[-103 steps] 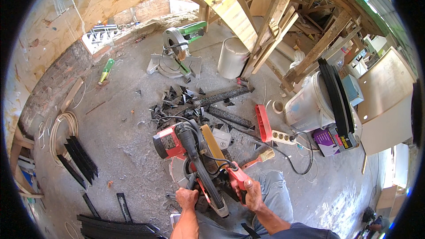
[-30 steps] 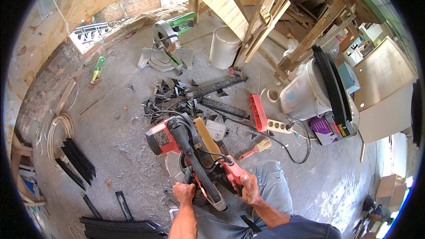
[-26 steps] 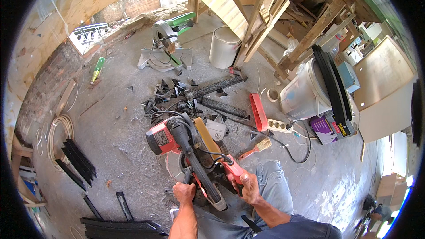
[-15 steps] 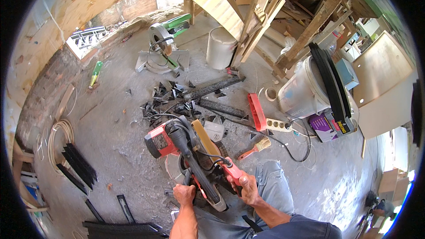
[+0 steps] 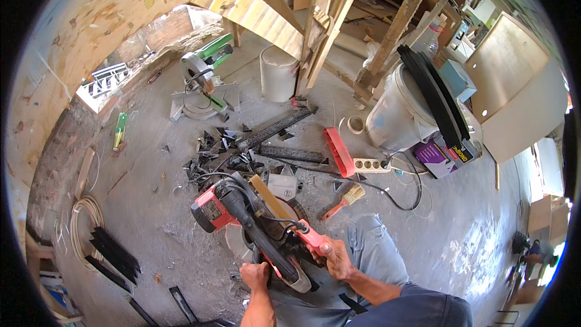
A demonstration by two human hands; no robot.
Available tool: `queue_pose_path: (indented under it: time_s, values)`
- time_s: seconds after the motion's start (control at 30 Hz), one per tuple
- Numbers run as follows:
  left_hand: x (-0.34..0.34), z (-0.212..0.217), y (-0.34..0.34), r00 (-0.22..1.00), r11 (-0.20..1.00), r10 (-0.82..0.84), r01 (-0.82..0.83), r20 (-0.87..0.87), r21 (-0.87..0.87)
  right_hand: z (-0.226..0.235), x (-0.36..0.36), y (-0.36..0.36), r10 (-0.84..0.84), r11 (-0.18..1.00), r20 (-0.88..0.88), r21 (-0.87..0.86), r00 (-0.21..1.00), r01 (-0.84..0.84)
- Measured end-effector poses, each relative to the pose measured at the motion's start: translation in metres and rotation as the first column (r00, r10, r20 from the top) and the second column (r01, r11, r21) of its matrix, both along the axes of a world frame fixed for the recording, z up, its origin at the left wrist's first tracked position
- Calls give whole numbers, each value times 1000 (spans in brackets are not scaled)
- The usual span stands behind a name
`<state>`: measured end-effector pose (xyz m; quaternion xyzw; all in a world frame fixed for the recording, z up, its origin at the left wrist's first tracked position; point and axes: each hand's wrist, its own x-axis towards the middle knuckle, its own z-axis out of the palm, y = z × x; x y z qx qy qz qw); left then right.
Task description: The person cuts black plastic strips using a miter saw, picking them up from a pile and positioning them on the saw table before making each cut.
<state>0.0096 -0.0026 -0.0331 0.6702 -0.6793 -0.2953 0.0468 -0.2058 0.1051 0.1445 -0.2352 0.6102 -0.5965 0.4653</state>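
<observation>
Before me on the floor stands a red and black miter saw, with a round motor housing at its left and a wooden strip along its top. My right hand is closed round the saw's red handle. My left hand is closed low beside the saw's base; what its fingers hold is hidden. The blade and the middle of the saw table are mostly covered by the guard and arm. Past the saw lie many small black offcuts and dark lengths of strip.
To the right lie a paintbrush, a power strip and a red channel-shaped piece. A white bucket carries long black strips. Black strips and coiled cable lie left; a green miter saw stands farther back.
My view has turned a little, so the background sits farther left. My left hand has shifted slightly right and down, still closed; my right hand keeps its grip on the saw handle.
</observation>
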Motion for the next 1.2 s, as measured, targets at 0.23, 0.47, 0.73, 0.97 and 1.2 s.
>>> queue_pose_path:
  time_s: [0.23, 0.47, 0.73, 0.97, 1.2]
  values:
    - [-4, 15, 1, 1000, 995, 27, -28, -12, -91, 2, -1, 1, 22, 1000, -22, -11, 1000, -22]
    - [-1, 13, 0, 1000, 990, -16, 16, 4, -138, 1, -3, -2, 61, 997, -132, -30, 989, -65]
    - [12, -8, -4, 950, 950, -282, 296, 132, -101, -2, -1, -1, 66, 998, -111, -17, 992, -68]
    - [-7, 28, -4, 998, 1000, 14, -13, 62, -11, -5, -2, 0, 69, 997, -138, -25, 988, -73]
    - [-7, 35, -1, 1000, 995, -22, 24, 19, -94, -4, -2, -1, 59, 997, -133, -32, 989, -64]
